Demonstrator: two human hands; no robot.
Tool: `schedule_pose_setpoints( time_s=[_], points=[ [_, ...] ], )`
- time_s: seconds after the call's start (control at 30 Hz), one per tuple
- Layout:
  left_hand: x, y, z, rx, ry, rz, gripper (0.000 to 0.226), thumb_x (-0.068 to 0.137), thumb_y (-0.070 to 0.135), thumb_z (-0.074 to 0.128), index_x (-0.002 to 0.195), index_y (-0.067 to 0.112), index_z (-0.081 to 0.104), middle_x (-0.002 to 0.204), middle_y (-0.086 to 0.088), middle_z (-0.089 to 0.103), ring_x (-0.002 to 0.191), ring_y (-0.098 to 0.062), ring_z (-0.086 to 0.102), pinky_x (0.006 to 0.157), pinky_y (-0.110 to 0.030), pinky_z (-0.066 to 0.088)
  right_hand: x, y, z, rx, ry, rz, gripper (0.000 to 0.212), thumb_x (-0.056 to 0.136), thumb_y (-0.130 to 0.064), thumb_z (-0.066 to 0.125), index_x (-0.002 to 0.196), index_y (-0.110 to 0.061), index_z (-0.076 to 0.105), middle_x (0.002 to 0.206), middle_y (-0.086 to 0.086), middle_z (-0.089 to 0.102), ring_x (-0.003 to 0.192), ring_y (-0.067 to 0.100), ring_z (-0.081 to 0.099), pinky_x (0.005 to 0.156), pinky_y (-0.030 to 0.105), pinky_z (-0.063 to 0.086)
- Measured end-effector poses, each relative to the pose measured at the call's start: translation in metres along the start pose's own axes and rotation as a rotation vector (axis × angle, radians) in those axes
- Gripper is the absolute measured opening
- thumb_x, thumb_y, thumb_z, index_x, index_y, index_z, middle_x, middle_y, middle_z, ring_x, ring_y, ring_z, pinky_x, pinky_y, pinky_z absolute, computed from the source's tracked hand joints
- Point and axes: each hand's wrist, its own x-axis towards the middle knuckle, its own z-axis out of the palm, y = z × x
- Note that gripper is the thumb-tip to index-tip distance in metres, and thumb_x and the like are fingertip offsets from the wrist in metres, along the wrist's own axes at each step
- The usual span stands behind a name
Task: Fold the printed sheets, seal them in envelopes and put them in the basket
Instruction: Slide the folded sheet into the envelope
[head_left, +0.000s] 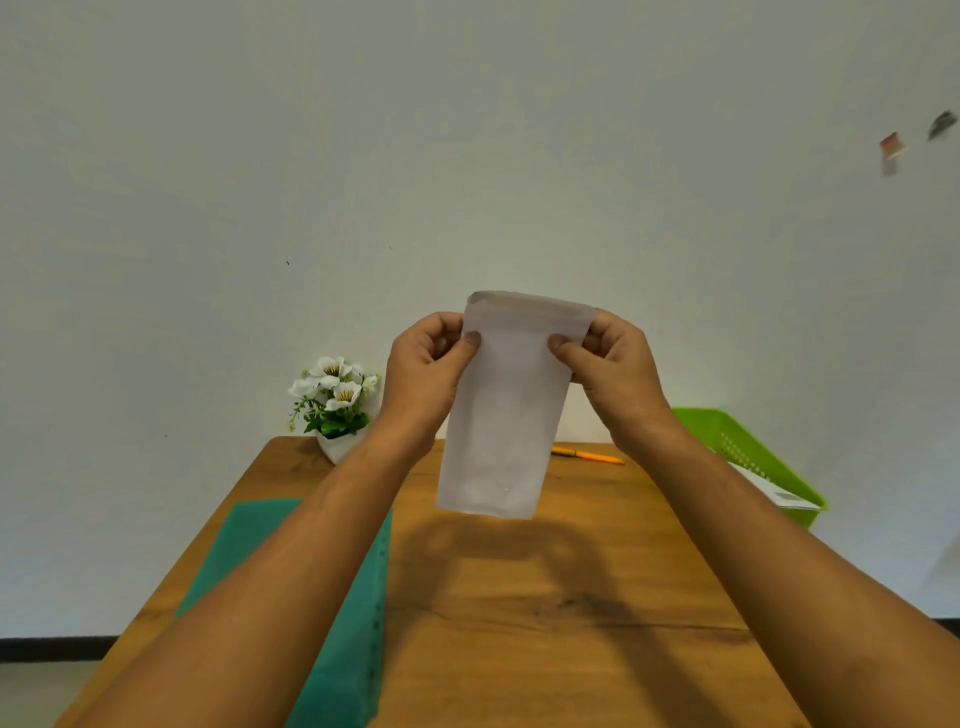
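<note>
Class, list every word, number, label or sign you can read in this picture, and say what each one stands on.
No text can be read anywhere.
Envelope, pinched by the left hand and right hand: blank on the side shown.
Paper in the basket: a grey printed patch, too blurred to read.
Wall stickers: too blurred to read.
Pen: no marking legible.

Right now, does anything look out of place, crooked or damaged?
Nothing stands out. The left hand and right hand pinch the envelope near its top above the table; the plant stands upright, the pen lies flat.
</note>
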Motion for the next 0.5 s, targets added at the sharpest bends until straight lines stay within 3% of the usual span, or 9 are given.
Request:
schedule_pose_setpoints(
  time_s=[0.17, 0.33, 0.43, 0.5],
  points=[
    [-0.034, -0.031, -0.004, -0.006, -0.035, -0.095, 0.033, 0.092, 0.009, 0.074, 0.123, 0.014, 0.066, 0.087, 0.005, 0.075, 0.088, -0.011, 0.071, 0.077, -0.024, 0.057, -0.03, 0.042, -0.001, -0.032, -0.031, 0.129, 0.017, 0.091, 0.0, 0.074, 0.103, -0.01, 0.07, 0.097, 0.007, 0.076, 0.091, 0.017, 0.072, 0.078, 0.035, 0.058],
    [-0.041, -0.033, -0.007, 0.037, -0.029, -0.1, 0.026, 0.093, 0.021, 0.075, 0.117, 0.018, 0.068, 0.099, -0.001, 0.077, 0.096, -0.015, 0.073, 0.083, -0.031, 0.061, -0.036, 0.044, -0.001, -0.059, -0.02, 0.117, 0.022, 0.091, -0.007, 0.076, 0.11, -0.016, 0.068, 0.103, 0.009, 0.076, 0.096, 0.021, 0.074, 0.08, 0.033, 0.06],
    [-0.038, -0.027, -0.008, 0.089, -0.03, -0.039, 0.018, 0.096, 0.026, 0.071, 0.114, 0.023, 0.068, 0.075, 0.008, 0.068, 0.077, -0.009, 0.065, 0.076, -0.032, 0.057, -0.033, 0.038, 0.0, -0.151, 0.021, 0.032, 0.034, 0.089, -0.01, 0.079, 0.113, -0.022, 0.059, 0.11, 0.004, 0.071, 0.083, 0.017, 0.068, 0.076, 0.031, 0.06],
    [-0.037, -0.028, -0.01, 0.156, -0.043, 0.001, 0.016, 0.099, 0.027, 0.067, 0.115, 0.028, 0.063, 0.066, 0.01, 0.057, 0.072, -0.01, 0.057, 0.075, -0.04, 0.053, -0.032, 0.035, 0.001, -0.235, 0.029, -0.033, 0.034, 0.089, -0.012, 0.079, 0.11, -0.024, 0.055, 0.113, -0.005, 0.069, 0.082, 0.016, 0.065, 0.074, 0.03, 0.059]
  ],
)
